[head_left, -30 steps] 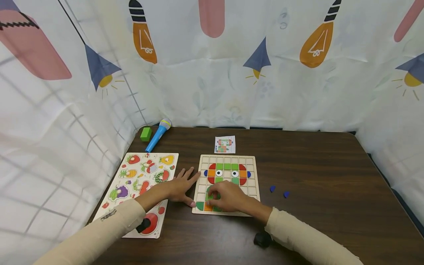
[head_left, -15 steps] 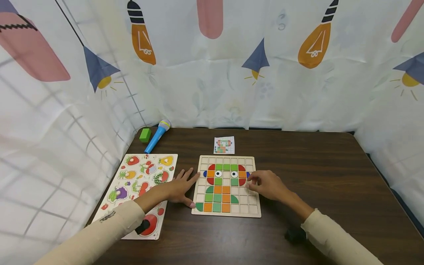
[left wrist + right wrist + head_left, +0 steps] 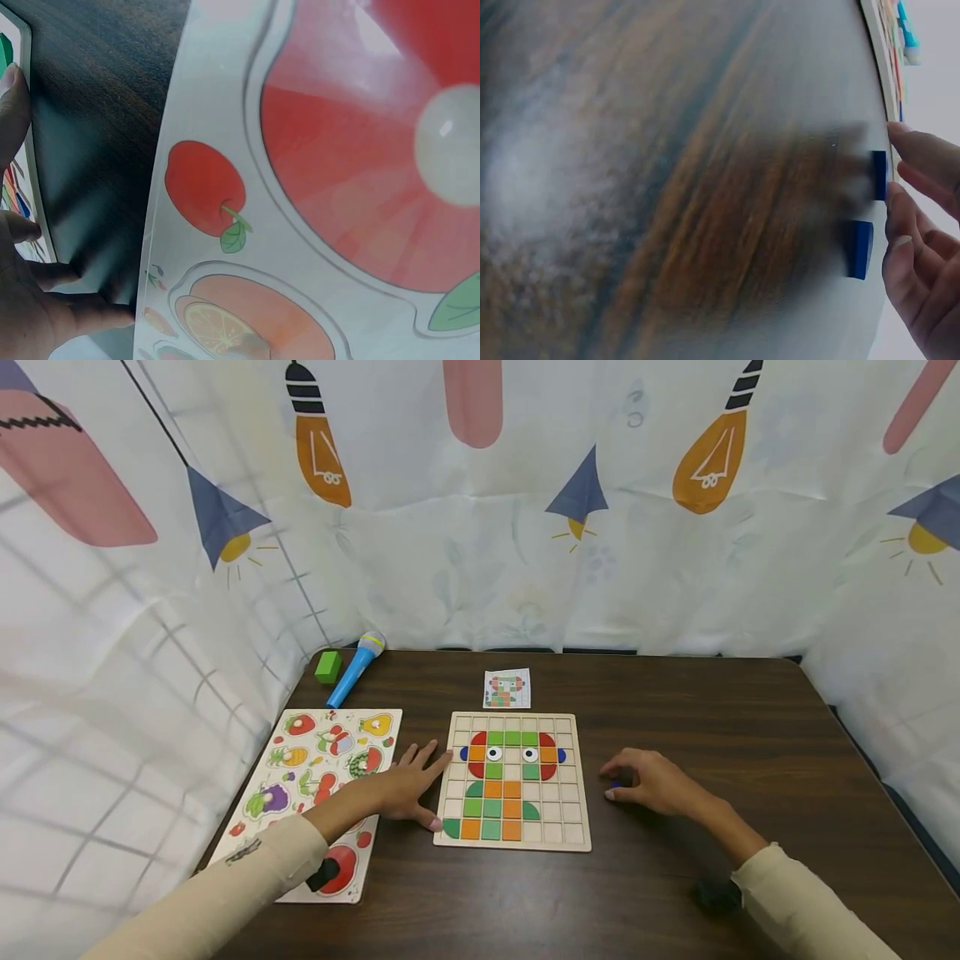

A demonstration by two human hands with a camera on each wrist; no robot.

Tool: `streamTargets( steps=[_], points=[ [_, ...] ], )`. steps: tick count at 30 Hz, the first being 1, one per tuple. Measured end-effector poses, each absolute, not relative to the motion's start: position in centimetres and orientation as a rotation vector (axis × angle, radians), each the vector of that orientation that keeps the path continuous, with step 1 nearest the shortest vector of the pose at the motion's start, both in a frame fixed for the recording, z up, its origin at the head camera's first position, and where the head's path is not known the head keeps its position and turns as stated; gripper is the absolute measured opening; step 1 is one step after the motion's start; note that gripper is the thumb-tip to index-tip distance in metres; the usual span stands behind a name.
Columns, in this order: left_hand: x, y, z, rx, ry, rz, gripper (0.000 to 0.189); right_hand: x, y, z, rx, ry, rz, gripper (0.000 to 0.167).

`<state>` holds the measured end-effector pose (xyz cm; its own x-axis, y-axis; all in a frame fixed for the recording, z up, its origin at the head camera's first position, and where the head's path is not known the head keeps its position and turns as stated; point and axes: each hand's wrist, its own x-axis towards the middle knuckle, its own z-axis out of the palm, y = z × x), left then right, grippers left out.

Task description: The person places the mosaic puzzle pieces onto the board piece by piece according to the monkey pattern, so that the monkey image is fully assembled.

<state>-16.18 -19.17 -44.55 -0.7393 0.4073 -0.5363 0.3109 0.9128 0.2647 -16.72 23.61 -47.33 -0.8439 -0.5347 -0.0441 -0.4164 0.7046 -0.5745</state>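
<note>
My left hand (image 3: 408,785) lies spread beside a wooden grid board (image 3: 562,789); its thumb and a fingertip touch the board's left edge. Red, green, orange and blue tiles and two eye tiles form a figure on the grid. To the right of the board, my right hand (image 3: 656,783) is low over the table, thumb and fingers apart around a small blue tile (image 3: 617,784). In the right wrist view that blue tile (image 3: 880,175) stands at the fingertips, with a second blue tile (image 3: 860,250) nearby. The hand hides this second one in the head view.
A fruit picture board (image 3: 300,793) lies under the left forearm. Behind it are a green block (image 3: 328,666) and a blue toy microphone (image 3: 356,670). A small pattern card (image 3: 507,689) lies beyond the grid board. A printed curtain (image 3: 480,552) hangs along the table's back.
My right hand has moved from over the grid board, past its right edge, to the blue tile on the table. The left hand has stayed at the board's left edge.
</note>
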Motion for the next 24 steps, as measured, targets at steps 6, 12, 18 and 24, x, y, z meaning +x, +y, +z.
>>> streamTargets(
  steps=[6,12,18,24],
  points=[
    [-16.1,-19.2,-44.6,0.506,2.465,0.218,0.113,-16.9,23.6,-47.5,-0.764,2.700,-0.767,0.029],
    [-16.1,-19.2,-44.5,0.511,2.467,0.225,0.112,-17.2,23.9,-47.1,-0.808,2.666,-0.743,0.029],
    [-16.1,-19.1,-44.5,0.509,2.462,0.214,0.112,-17.4,24.9,-46.9,-0.862,2.589,-0.771,0.020],
    [-16.2,-19.0,-44.5,0.503,2.461,0.213,0.112,-17.5,25.4,-47.1,-0.876,2.539,-0.819,0.013]
  ],
)
